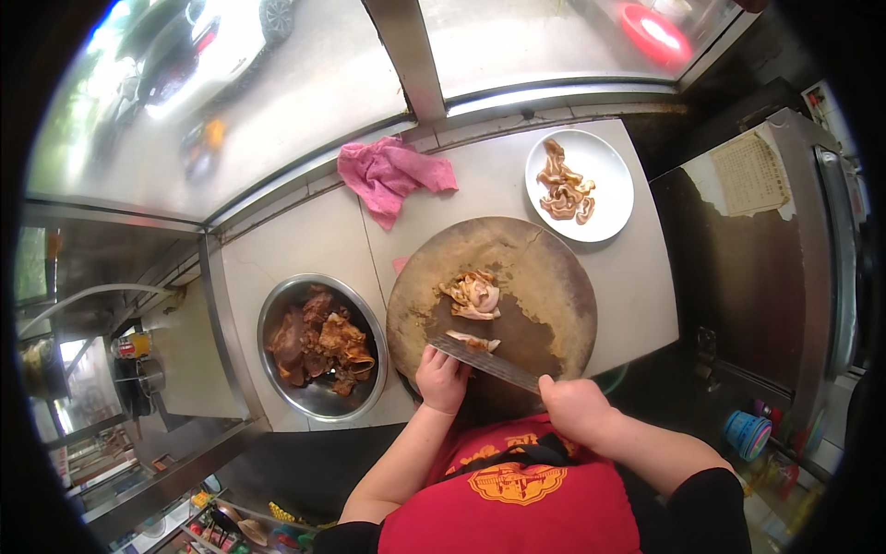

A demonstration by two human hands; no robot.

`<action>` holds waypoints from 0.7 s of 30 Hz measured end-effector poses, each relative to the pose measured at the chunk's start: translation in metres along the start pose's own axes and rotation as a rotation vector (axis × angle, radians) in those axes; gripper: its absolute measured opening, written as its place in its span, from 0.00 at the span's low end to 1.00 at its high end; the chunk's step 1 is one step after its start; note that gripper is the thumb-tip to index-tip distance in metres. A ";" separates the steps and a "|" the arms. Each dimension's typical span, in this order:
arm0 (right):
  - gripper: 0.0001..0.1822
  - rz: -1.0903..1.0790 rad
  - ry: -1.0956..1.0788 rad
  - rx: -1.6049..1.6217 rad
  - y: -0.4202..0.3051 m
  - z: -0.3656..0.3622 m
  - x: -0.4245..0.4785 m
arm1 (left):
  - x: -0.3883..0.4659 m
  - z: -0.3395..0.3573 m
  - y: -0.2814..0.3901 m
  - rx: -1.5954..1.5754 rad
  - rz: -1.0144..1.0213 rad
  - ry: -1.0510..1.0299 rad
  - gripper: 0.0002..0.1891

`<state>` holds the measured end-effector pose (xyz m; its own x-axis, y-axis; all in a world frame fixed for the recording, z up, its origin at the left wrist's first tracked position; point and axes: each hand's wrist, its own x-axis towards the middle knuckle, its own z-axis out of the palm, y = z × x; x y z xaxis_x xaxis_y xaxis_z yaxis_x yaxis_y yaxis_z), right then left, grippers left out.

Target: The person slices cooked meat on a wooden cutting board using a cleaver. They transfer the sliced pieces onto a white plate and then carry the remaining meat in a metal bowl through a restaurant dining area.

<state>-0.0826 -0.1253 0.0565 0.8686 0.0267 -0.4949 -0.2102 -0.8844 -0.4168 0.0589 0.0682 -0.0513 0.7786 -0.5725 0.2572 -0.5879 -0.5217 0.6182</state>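
Observation:
My right hand (576, 410) grips the handle of a cleaver (488, 363), whose blade slants over the near part of a round wooden chopping block (554, 277). My left hand (443, 379) is at the blade's far left end, fingertips behind it; whatever it holds is hidden by the blade. Just beyond the blade lies a thin strip of cooked meat (474, 341). A small pile of sliced cooked meat (473, 294) sits near the middle of the block. On a white plate (612, 208) at the back right rest curled, brown-edged slices (566, 187).
Left of the block stands a steel bowl (266, 367) holding large pieces of dark braised meat (322, 343). A crumpled pink cloth (394, 176) lies at the back by the window frame (408, 62). A metal cabinet (747, 263) stands to the right of the counter.

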 end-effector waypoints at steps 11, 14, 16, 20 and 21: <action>0.02 -0.043 0.175 0.119 -0.016 0.030 0.062 | 0.004 0.000 0.002 0.076 0.069 0.018 0.13; 0.03 0.014 0.062 0.118 0.001 0.033 0.025 | 0.000 0.001 0.000 0.023 0.045 0.046 0.11; 0.03 0.062 0.068 0.128 0.004 0.044 0.014 | 0.001 0.002 0.000 -0.003 0.060 0.055 0.09; 0.03 0.025 0.211 0.098 -0.003 0.062 0.047 | 0.003 0.000 0.003 0.014 0.063 0.042 0.08; 0.03 -0.002 0.242 0.088 -0.006 0.063 0.056 | 0.002 0.000 0.002 0.007 0.063 0.056 0.08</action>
<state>-0.0611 -0.0888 -0.0166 0.9488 -0.0938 -0.3016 -0.2381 -0.8399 -0.4877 0.0592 0.0657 -0.0498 0.7508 -0.5682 0.3367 -0.6375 -0.4900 0.5945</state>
